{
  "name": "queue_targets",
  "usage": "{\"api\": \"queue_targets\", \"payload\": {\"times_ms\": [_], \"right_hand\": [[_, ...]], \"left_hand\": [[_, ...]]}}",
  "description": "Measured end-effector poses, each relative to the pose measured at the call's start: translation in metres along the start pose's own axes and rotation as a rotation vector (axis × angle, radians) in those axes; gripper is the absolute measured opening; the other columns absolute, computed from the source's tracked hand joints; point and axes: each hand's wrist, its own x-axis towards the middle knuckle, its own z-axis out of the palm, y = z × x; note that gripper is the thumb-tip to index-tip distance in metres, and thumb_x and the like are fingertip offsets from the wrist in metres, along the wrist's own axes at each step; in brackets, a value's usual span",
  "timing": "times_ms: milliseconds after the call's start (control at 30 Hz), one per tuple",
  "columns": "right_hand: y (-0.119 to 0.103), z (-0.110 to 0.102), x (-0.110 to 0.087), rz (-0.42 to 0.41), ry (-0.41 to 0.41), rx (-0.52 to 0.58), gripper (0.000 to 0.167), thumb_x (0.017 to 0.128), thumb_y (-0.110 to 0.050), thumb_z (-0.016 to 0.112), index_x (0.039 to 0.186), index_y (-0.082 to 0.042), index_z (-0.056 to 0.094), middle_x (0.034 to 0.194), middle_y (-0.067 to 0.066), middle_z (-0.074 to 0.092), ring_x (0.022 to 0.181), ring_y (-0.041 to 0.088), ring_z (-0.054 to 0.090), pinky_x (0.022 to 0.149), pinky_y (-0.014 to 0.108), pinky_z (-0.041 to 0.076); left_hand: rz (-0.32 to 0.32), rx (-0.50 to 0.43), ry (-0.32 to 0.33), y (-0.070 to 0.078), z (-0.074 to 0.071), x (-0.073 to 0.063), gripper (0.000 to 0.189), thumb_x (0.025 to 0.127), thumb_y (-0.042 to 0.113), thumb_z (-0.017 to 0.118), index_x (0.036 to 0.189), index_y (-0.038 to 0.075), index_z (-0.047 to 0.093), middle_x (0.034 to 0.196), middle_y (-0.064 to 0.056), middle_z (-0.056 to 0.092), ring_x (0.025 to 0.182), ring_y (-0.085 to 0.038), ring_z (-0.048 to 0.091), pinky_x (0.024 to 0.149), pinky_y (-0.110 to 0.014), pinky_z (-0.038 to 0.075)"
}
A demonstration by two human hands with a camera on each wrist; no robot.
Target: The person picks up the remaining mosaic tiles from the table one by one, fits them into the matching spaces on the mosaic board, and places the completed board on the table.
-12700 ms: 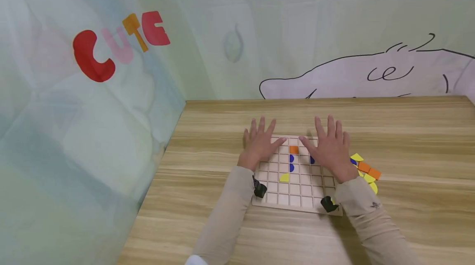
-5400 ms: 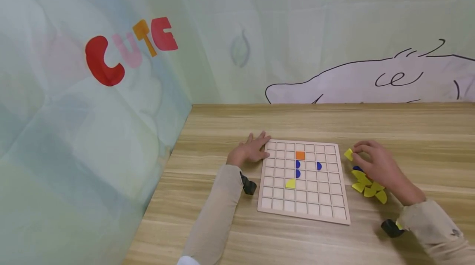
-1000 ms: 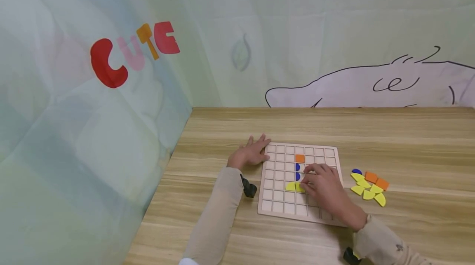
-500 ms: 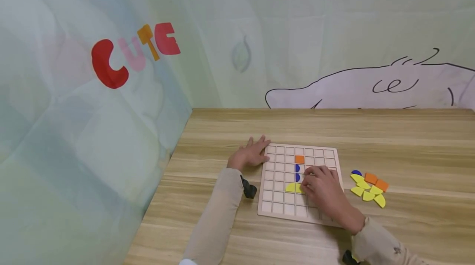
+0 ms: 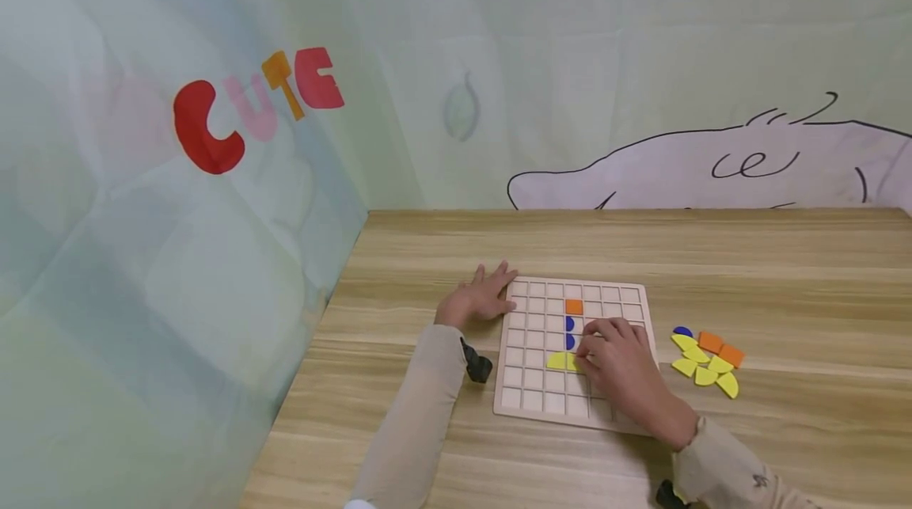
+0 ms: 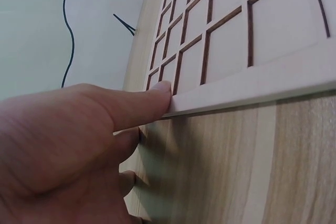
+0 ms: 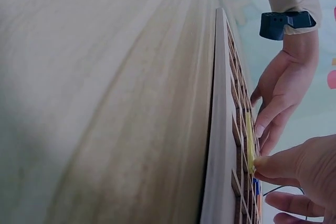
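A light wooden grid board [image 5: 533, 378] lies on the table. My left hand [image 5: 476, 299] rests at its far left edge with fingers spread, one fingertip on the rim in the left wrist view. Over the board's right half, my right hand [image 5: 623, 362] holds a yellow quarter-circle piece [image 5: 572, 361] low in a cell, and the thumb [image 7: 278, 163] touches yellow in the right wrist view. Beside it sits another yellow quarter circle [image 5: 556, 361]. Farther up that column are two blue half circles [image 5: 569, 342] and an orange square [image 5: 574, 306]. My right hand hides several cells.
Loose pieces lie right of the board: several yellow quarter circles [image 5: 705, 376], two orange squares [image 5: 710, 341] and a blue half circle [image 5: 682, 332]. A printed cloth wall [image 5: 427, 137] stands behind and left of the wooden table [image 5: 427, 240].
Since 5.4 s ago, my right hand has brought a yellow quarter circle from the loose pieces to the board, beside the first one. Over the last second both hands have barely moved.
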Motion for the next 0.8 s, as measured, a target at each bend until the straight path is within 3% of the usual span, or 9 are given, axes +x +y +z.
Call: {"api": "queue_targets", "payload": {"times_ms": [567, 800], "right_hand": [[0.004, -0.018, 0.005, 0.075, -0.068, 0.016, 0.009, 0.079, -0.026, 0.078, 0.077, -0.020, 0.072, 0.108, 0.007, 0.065, 0.108, 0.032, 0.052, 0.089, 0.054, 0.038], [0.016, -0.027, 0.002, 0.018, -0.012, 0.008, 0.008, 0.078, -0.021, 0.078, 0.076, -0.019, 0.070, 0.103, 0.007, 0.066, 0.102, 0.034, 0.055, 0.084, 0.054, 0.040]], "left_hand": [[-0.006, 0.004, 0.004, 0.000, 0.000, -0.001, 0.062, 0.101, 0.032, 0.046, 0.155, 0.023, 0.017, 0.163, 0.001, -0.001, 0.148, -0.032, -0.008, 0.115, -0.062, 0.002], [-0.001, 0.007, 0.001, 0.000, 0.000, -0.001, 0.062, 0.101, 0.032, 0.046, 0.155, 0.023, 0.017, 0.163, 0.002, -0.001, 0.148, -0.032, -0.008, 0.115, -0.062, 0.002]]}}
